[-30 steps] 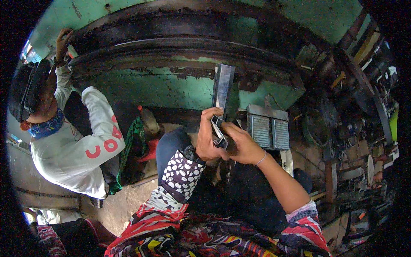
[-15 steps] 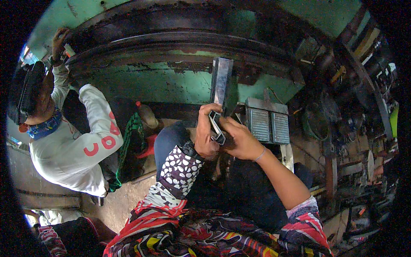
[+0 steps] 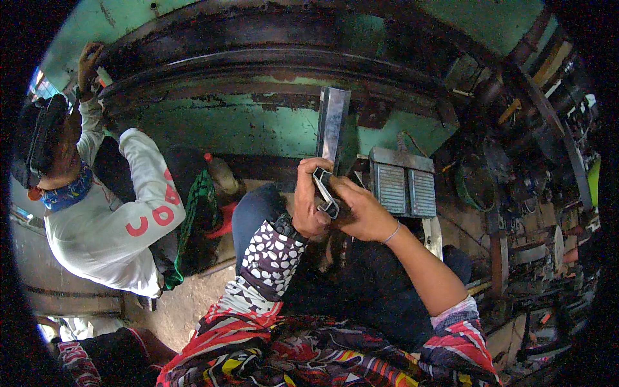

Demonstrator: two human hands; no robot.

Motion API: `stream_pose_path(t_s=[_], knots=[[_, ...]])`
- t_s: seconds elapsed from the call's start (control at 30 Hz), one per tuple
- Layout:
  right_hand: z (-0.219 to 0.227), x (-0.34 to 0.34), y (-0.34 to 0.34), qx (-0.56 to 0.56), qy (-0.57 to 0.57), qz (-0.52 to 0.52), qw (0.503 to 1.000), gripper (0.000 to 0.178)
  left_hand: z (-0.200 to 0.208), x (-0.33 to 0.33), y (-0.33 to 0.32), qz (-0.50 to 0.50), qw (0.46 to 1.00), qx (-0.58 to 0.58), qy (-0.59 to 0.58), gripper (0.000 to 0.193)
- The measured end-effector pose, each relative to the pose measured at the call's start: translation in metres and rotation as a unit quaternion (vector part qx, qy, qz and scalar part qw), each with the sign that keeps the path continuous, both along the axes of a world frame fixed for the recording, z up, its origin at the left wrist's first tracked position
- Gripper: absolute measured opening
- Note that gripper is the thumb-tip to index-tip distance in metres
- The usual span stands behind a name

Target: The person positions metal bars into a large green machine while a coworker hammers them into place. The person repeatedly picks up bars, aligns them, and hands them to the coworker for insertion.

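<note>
A long, shiny metal channel [image 3: 333,126] with folded edges stands in front of me, its near end between my hands and its far part reaching toward the green machine. My left hand [image 3: 305,201] grips its left side, with fingers curled over the top edge and the thumb below. On the right side, my right hand [image 3: 369,211] is closed around the same channel, its fingertips partly hidden behind the metal. The angled profile of the near end shows between both hands.
A green machine [image 3: 277,132] with a long dark beam spans the far side. A double foot pedal [image 3: 405,184] lies right of my hands. To the left a co-worker [image 3: 106,232] in a white top sits near a bottle [image 3: 221,174]. Cluttered metal parts fill the right.
Both hands keep their hold on the metal channel, which has shifted only very slightly. The co-worker's pose is nearly the same.
</note>
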State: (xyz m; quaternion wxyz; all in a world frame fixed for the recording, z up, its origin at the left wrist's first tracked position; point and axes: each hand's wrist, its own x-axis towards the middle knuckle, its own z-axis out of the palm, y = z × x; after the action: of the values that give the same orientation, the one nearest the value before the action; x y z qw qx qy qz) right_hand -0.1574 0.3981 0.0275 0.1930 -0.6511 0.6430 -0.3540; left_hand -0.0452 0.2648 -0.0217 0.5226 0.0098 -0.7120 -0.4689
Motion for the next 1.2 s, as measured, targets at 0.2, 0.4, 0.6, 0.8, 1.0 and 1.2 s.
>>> stream_pose_path(t_s=[0.2,0.4,0.6,0.8,1.0,1.2], knots=[[0.008,0.006,0.000,0.024,-0.032,-0.013,0.999,0.110,0.002,0.001,-0.002,-0.021,0.999,0.026,0.027,0.051],[0.013,0.013,-0.001,-0.022,-0.036,-0.018,0.999,0.091,-0.003,0.002,0.001,-0.045,0.992,0.118,-0.010,0.110],[0.010,0.011,0.001,-0.031,-0.012,-0.017,0.999,0.093,-0.001,0.005,-0.001,-0.051,0.992,0.115,0.010,0.101],[0.001,0.005,0.000,-0.053,-0.007,-0.015,0.998,0.099,-0.007,-0.002,-0.006,-0.078,0.988,0.118,0.060,0.084],[0.016,0.009,0.003,-0.090,0.031,-0.026,0.995,0.100,0.001,0.001,-0.002,-0.070,0.988,0.126,0.064,0.082],[0.040,0.014,0.002,-0.083,0.006,-0.028,0.996,0.099,-0.005,-0.003,0.000,-0.098,0.975,0.181,0.089,0.080]])
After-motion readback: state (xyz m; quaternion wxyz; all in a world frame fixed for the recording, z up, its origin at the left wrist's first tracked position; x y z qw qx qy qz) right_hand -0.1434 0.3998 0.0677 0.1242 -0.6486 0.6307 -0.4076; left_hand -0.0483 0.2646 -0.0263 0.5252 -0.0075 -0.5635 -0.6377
